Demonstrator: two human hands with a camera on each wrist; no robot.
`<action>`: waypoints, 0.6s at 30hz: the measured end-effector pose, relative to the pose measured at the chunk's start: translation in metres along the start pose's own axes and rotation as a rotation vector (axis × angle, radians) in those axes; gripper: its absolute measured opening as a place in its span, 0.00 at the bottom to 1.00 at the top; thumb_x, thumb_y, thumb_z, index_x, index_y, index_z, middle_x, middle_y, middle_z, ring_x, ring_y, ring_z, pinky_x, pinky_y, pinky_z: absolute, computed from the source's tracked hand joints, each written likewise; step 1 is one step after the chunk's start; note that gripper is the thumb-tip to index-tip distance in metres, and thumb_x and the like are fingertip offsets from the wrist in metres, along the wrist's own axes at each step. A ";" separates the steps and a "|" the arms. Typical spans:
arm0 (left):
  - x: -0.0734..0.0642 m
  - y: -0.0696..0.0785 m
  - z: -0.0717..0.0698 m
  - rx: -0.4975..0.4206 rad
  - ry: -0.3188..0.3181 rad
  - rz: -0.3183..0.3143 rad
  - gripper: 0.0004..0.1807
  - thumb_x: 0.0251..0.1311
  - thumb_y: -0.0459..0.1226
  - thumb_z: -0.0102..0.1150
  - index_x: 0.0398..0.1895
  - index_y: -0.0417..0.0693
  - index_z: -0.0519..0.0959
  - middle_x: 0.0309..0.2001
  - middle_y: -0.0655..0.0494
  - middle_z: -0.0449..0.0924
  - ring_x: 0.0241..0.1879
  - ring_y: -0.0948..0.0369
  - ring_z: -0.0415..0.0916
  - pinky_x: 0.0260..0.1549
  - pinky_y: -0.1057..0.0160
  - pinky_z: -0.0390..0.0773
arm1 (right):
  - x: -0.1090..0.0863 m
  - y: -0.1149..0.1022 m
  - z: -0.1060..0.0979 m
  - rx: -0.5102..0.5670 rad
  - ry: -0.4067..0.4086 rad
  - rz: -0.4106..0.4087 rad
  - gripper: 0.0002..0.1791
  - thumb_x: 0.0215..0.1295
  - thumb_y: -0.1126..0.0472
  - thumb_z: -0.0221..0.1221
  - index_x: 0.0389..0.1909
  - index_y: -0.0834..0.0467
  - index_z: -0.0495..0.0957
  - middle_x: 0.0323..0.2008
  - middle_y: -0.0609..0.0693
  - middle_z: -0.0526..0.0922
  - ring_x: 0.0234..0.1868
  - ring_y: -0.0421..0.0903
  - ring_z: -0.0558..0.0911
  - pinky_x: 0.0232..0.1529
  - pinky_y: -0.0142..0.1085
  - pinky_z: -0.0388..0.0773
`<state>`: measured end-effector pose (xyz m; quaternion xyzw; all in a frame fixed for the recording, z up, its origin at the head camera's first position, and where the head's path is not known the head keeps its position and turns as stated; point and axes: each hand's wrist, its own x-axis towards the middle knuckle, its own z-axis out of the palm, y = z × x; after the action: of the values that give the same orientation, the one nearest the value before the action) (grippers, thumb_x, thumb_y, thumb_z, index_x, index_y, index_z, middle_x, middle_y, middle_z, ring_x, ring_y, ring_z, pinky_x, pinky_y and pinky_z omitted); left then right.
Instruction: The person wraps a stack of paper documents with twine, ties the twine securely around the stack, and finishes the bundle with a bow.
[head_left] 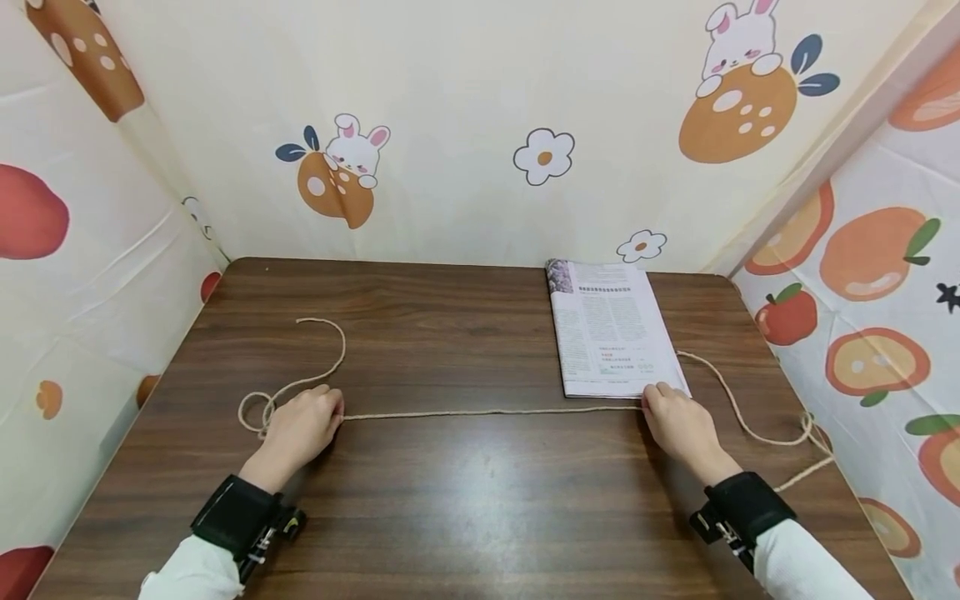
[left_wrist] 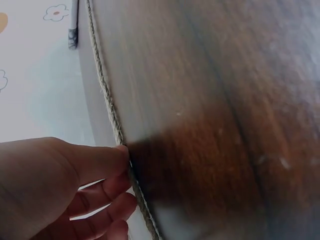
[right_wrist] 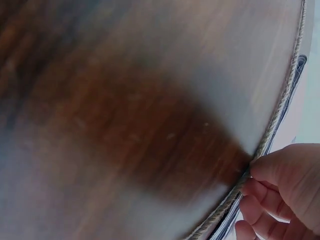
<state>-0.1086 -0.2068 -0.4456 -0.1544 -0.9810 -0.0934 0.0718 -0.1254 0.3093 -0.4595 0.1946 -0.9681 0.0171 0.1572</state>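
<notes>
Left hand (head_left: 303, 425) and right hand (head_left: 681, 427) fingers pinched the rope (head_left: 487, 412), likely light, limp, grippy, best held toward the tabletop (head_left: 480, 525) left and right edges.

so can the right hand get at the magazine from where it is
Likely yes: the right hand is at the near right corner of the magazine, with nothing else on top. It pinches the rope, though, so it may need to let go first.
</notes>
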 end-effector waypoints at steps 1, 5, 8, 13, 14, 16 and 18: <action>0.000 0.000 0.000 0.002 0.005 0.001 0.10 0.45 0.28 0.63 0.17 0.48 0.71 0.20 0.57 0.67 0.19 0.58 0.69 0.14 0.62 0.66 | 0.001 0.000 0.000 -0.001 0.004 0.000 0.11 0.47 0.70 0.62 0.20 0.60 0.68 0.18 0.51 0.68 0.16 0.49 0.69 0.14 0.39 0.63; 0.002 0.001 0.001 0.009 0.026 0.001 0.08 0.45 0.28 0.61 0.18 0.45 0.72 0.20 0.55 0.69 0.20 0.54 0.72 0.15 0.59 0.69 | 0.005 0.001 0.003 -0.011 0.005 0.010 0.10 0.48 0.70 0.62 0.19 0.61 0.68 0.18 0.52 0.68 0.16 0.50 0.69 0.14 0.40 0.64; 0.004 0.001 0.002 0.006 0.036 0.001 0.08 0.44 0.28 0.60 0.17 0.45 0.71 0.19 0.54 0.68 0.19 0.54 0.71 0.14 0.58 0.68 | 0.008 0.002 0.005 -0.024 -0.010 0.025 0.10 0.48 0.70 0.61 0.19 0.62 0.68 0.18 0.54 0.69 0.16 0.51 0.70 0.13 0.40 0.64; 0.006 0.001 0.001 0.005 0.026 -0.010 0.08 0.44 0.28 0.60 0.17 0.45 0.71 0.19 0.54 0.68 0.18 0.54 0.71 0.14 0.58 0.68 | 0.010 0.003 0.006 -0.041 -0.025 0.038 0.09 0.49 0.70 0.60 0.20 0.64 0.67 0.18 0.56 0.69 0.17 0.53 0.70 0.13 0.42 0.64; 0.006 0.001 0.001 0.007 0.014 -0.017 0.08 0.45 0.28 0.60 0.18 0.45 0.72 0.19 0.54 0.68 0.18 0.54 0.71 0.14 0.59 0.68 | 0.010 0.003 0.007 -0.042 -0.024 0.037 0.10 0.49 0.70 0.60 0.20 0.64 0.67 0.18 0.56 0.69 0.17 0.53 0.70 0.13 0.42 0.64; 0.006 0.001 0.000 0.010 -0.013 -0.033 0.08 0.47 0.29 0.61 0.18 0.45 0.72 0.20 0.55 0.68 0.18 0.55 0.70 0.14 0.60 0.68 | 0.010 0.003 0.006 -0.030 -0.017 0.035 0.10 0.49 0.70 0.60 0.20 0.63 0.67 0.19 0.56 0.69 0.17 0.54 0.70 0.13 0.42 0.64; 0.006 0.002 -0.001 0.015 -0.034 -0.047 0.08 0.48 0.29 0.61 0.19 0.45 0.73 0.20 0.55 0.68 0.18 0.56 0.70 0.14 0.60 0.68 | 0.010 0.002 0.006 -0.017 -0.012 0.032 0.10 0.49 0.70 0.61 0.21 0.63 0.67 0.19 0.56 0.69 0.17 0.54 0.70 0.13 0.42 0.65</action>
<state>-0.1138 -0.2035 -0.4431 -0.1322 -0.9861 -0.0851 0.0538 -0.1369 0.3071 -0.4615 0.1778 -0.9721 0.0101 0.1526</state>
